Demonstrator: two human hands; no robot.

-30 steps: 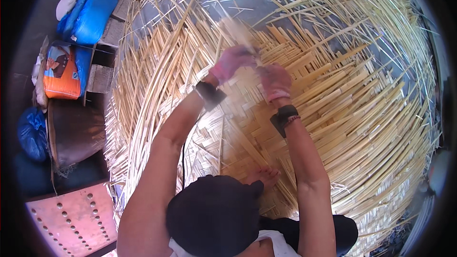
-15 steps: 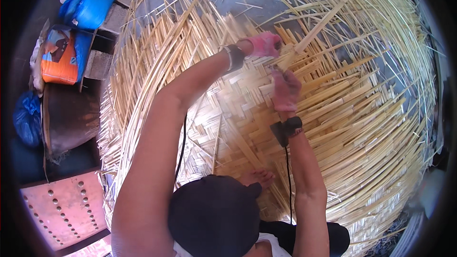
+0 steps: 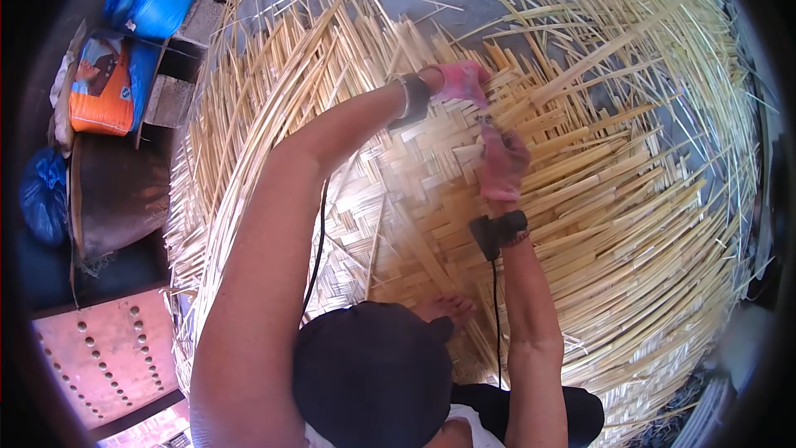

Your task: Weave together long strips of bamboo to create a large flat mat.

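Note:
A wide mat [image 3: 419, 162] of flat, straw-coloured split strips lies beneath my hands, woven in a zigzag in the middle with loose ends fanning outward. My left hand [image 3: 463, 83], in a pink glove, rests low at the far edge of the weave. Its fingers are blurred among the strips, so their grip is unclear. Just nearer and to the right, my right hand [image 3: 502, 164], also pink-gloved, is closed, with a small dark tip [image 3: 483, 119] showing at its thumb side; its kind cannot be made out. A long pale strip [image 3: 626, 41] slants away to the far right from beside my hands.
Loose strips [image 3: 663, 108] spread over the grey floor [image 3: 414, 0] at the far side and right. Along the left stand blue bags [image 3: 162, 0], an orange bag [image 3: 99, 104], grey blocks [image 3: 170, 102] and a studded pink panel [image 3: 104, 357]. A bare foot [image 3: 448, 309] rests on the mat.
The long pale strip has swung down to the right. My left hand has dropped from a raised fist onto the weave edge, and my right hand has shifted slightly right and nearer.

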